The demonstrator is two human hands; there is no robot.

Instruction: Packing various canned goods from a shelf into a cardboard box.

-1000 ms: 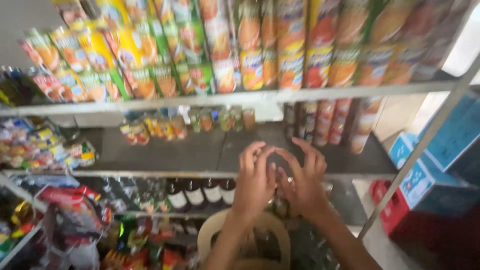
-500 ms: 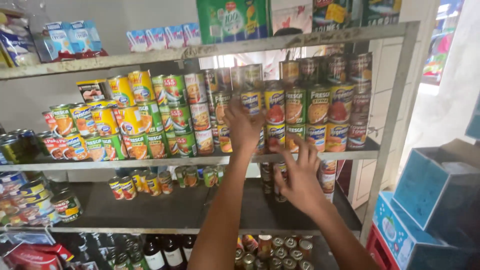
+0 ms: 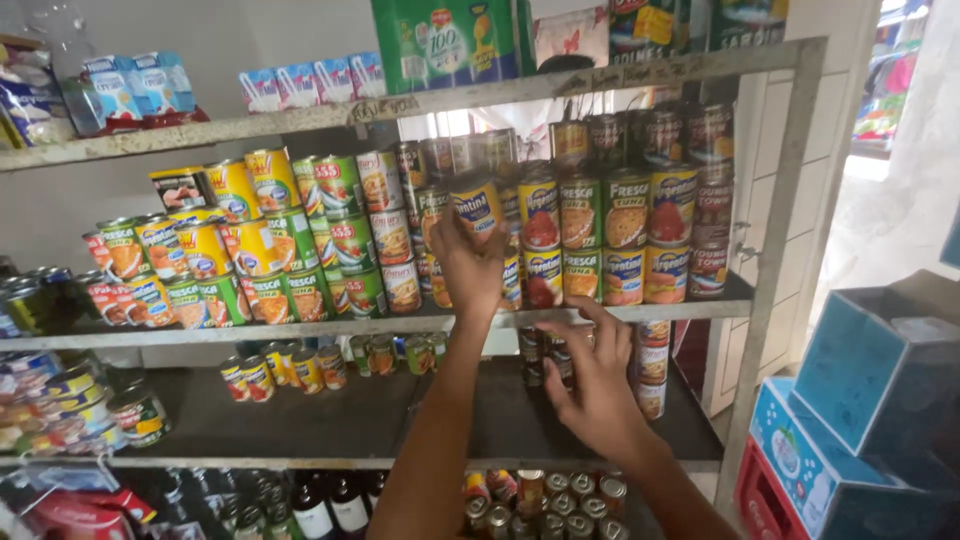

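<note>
The left hand (image 3: 468,262) is raised to the middle shelf (image 3: 330,325) of a grey metal rack and grasps a yellow-labelled can (image 3: 476,203) at the top of a stack; the fingers wrap the can's lower half from below. This can sits at roughly 12 o'clock from the hand, in the row of stacked tins, touching the neighbouring cans on either side.

The right hand (image 3: 597,385) is lower, at about 4 o'clock from the left hand, just below the front edge of the middle shelf. Its fingers are spread and slightly curled — released, holding nothing — and reach toward small cans (image 3: 545,350) standing on the lower shelf (image 3: 300,420).

At 3 o'clock of the held can stand columns of green-and-yellow tins (image 3: 625,235). At 9 o'clock are tilted stacks of red, green and yellow tins (image 3: 250,250). Small cartons (image 3: 310,85) line the top shelf. Blue cardboard boxes (image 3: 850,420) sit on the floor at the right — beside the rack's upright.
</note>
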